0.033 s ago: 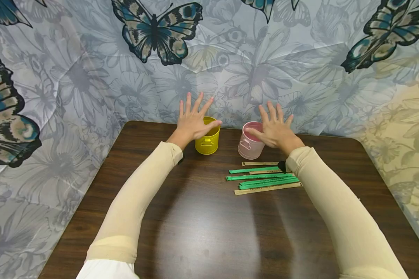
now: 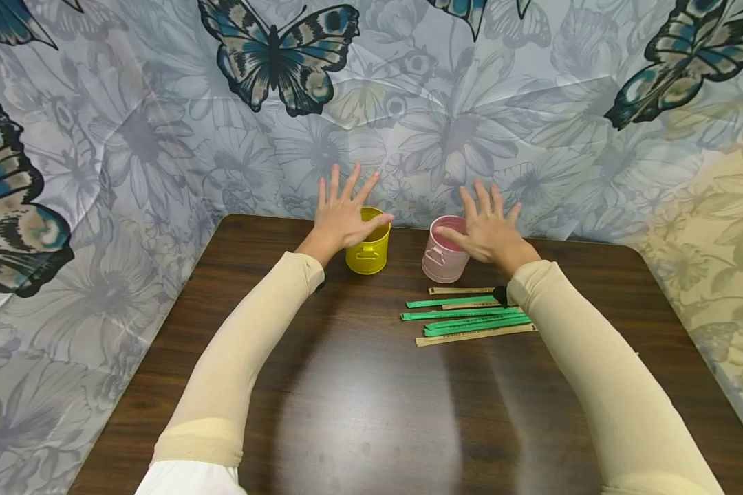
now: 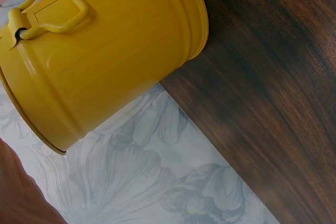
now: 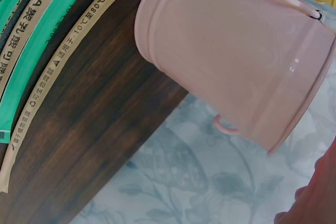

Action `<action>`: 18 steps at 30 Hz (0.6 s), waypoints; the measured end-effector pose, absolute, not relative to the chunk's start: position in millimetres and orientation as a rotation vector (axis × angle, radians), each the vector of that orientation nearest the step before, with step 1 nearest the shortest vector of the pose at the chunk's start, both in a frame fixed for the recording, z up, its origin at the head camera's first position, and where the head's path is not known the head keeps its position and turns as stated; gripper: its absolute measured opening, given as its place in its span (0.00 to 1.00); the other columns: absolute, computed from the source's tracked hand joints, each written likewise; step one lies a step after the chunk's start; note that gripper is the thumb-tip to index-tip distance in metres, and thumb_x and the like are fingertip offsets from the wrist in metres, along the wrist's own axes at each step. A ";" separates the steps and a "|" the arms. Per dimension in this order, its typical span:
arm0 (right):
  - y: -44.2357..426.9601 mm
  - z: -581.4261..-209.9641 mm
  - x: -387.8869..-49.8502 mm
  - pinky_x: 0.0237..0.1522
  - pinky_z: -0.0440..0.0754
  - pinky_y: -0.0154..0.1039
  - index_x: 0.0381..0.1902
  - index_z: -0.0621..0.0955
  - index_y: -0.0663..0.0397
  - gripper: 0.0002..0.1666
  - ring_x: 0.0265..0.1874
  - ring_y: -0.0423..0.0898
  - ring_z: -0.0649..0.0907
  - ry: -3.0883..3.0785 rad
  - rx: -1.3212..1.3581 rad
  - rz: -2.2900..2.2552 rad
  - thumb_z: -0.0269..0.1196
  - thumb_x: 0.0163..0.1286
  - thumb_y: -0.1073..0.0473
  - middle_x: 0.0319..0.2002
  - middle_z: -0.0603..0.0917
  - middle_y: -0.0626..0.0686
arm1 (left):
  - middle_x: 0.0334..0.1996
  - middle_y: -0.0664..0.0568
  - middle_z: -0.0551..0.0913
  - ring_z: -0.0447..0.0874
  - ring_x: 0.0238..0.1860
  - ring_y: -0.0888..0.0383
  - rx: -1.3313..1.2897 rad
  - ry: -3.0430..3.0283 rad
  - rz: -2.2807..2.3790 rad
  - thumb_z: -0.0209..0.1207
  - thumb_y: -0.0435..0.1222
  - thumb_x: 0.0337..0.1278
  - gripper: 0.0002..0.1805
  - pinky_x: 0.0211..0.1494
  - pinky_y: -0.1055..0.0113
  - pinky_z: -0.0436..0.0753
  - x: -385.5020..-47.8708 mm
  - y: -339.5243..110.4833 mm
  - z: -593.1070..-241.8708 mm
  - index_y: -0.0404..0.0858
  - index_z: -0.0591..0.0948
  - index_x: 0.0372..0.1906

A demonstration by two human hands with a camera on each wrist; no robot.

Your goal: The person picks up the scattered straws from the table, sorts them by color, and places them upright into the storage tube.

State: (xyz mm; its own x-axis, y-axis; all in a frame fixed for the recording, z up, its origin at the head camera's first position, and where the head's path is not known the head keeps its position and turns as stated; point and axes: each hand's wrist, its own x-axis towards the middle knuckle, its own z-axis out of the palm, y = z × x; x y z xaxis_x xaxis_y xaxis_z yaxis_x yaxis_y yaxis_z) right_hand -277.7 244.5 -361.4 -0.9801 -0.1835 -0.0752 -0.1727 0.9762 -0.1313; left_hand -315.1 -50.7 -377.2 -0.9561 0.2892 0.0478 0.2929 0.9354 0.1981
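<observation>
A yellow bucket point(image 2: 367, 260) and a pink bucket point(image 2: 444, 266) stand upright, apart, toward the back of the table point(image 2: 371, 385).

We're in a draped corner here, home or makeshift studio, impossible to call which! Creased cloth point(image 2: 148, 179) printed with flowers and big butterflies point(image 2: 275, 60) rises behind and left of a dark wood-grain table point(image 2: 359, 412).
</observation>
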 end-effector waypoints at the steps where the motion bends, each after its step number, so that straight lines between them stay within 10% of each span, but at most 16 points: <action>1: 244.9 -361.5 -277.7 0.67 0.33 0.85 0.83 0.35 0.47 0.62 0.80 0.69 0.32 3.036 -0.274 -0.190 0.41 0.69 0.17 0.83 0.29 0.61 | 0.81 0.63 0.19 0.07 0.80 0.46 -0.465 -3.071 -0.319 0.33 0.79 0.59 0.48 0.82 0.40 0.23 -314.9 -51.0 -377.0 0.72 0.29 0.78; 18: 255.4 -361.5 -262.9 0.68 0.31 0.84 0.83 0.38 0.50 0.61 0.81 0.69 0.34 3.040 -0.307 -0.212 0.41 0.70 0.18 0.83 0.32 0.61 | 0.84 0.60 0.29 0.18 0.83 0.42 -0.541 -3.022 -0.436 0.40 0.77 0.61 0.51 0.83 0.38 0.27 -306.5 -51.5 -387.0 0.67 0.35 0.82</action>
State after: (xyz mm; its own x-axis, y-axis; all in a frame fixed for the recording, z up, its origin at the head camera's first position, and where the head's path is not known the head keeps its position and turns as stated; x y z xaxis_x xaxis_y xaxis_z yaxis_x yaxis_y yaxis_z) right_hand -262.9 255.4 -361.5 -0.9768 -0.2042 -0.0644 -0.1933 0.9704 -0.1449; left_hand -306.5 -51.5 -387.0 -0.9383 0.3343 0.0885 0.3457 0.8995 0.2671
